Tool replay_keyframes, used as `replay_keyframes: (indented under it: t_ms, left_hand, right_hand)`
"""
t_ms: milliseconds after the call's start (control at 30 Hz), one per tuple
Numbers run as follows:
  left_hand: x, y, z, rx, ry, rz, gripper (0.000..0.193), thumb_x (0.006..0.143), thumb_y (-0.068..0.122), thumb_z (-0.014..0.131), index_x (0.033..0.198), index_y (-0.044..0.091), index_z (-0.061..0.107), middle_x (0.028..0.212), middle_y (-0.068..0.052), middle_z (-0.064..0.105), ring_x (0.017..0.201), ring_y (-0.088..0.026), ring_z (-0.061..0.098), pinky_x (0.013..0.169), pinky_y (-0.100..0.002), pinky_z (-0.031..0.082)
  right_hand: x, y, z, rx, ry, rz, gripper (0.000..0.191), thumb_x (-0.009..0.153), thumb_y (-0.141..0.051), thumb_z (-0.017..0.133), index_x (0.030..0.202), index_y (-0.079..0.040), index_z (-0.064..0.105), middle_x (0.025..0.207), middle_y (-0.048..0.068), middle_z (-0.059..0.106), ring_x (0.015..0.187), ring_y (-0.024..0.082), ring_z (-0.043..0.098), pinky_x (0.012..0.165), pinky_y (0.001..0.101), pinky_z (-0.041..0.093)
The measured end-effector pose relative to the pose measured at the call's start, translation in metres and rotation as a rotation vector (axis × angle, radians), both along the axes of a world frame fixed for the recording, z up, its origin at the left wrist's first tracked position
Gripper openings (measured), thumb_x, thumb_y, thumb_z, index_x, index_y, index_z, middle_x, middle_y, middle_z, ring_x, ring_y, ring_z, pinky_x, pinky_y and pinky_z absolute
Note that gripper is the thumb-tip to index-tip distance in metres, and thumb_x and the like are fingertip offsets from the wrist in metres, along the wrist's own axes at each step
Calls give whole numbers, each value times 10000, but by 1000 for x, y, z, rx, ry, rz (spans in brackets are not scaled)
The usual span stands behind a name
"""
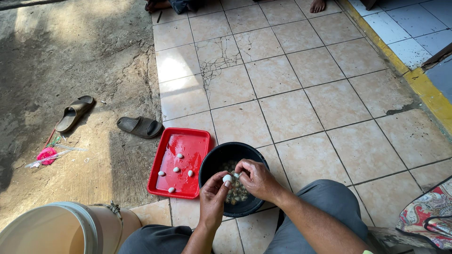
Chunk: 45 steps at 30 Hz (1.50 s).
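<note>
- Your left hand (213,195) pinches a small white egg (227,178) over the black bowl (212,164); your right hand (256,179) picks at its shell, fingers closed.
- A wet egg could slip and fall back into the bowl.
- The red tray (162,186) with peeled eggs (179,155) lies on the floor (292,94); grit may reach them.

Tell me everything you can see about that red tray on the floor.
The red tray is a shallow rectangle with a raised rim and rounded corners. It looks like glossy plastic and seems wet. It lies flat on the beige floor tiles, at their edge beside the bare ground. Five small white peeled pieces lie scattered in it. Its right edge sits against, or partly behind, the black bowl. Neither hand touches it.
</note>
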<state>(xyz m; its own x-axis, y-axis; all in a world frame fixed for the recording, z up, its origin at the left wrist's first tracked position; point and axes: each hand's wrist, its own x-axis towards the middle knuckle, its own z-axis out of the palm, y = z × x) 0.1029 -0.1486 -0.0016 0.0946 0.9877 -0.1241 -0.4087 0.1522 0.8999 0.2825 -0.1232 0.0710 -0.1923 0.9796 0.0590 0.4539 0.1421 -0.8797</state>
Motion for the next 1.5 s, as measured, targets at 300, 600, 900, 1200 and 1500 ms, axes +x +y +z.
replay_keyframes:
  t_ms: [300,600,900,1200,1500]
  left_hand:
    - [-1,-1,20,117,196,30,271,930,34,712,1197,-11,699,1091,-58,684,957,-107,674,827,-247,580]
    - [-5,-4,26,142,282,17,263,917,42,741,1173,-16,718,1108,-73,676,954,-137,693,817,-281,595]
    - [-2,-1,-3,-45,-278,-1,286,943,19,683,1219,-36,632,1095,-125,711,1018,-183,711,928,-339,615]
    - [-2,-5,-9,-81,-353,57,238,947,21,705,1174,-6,642,1085,-77,673,976,-151,689,881,-318,599]
    - [-4,-12,9,66,30,121,228,910,33,776,1106,-5,666,1033,-64,654,908,-100,658,799,-252,576]
  right_hand:
    - [-7,0,-11,-200,310,183,206,965,-149,678,1113,-8,660,949,29,730,876,81,691,780,256,599]
    - [-5,1,-15,-348,385,146,163,985,-115,662,1097,0,688,934,59,745,837,81,698,746,260,600]
    - [-11,-6,4,281,-11,135,101,945,-41,704,1044,-20,715,989,82,741,888,188,742,747,300,605]
    - [-19,-8,6,284,-12,175,144,886,-67,749,1025,-30,740,1024,118,750,905,237,761,756,324,622]
    - [-20,-11,2,154,-61,114,127,905,-58,710,1021,-12,729,997,128,766,883,247,778,745,330,617]
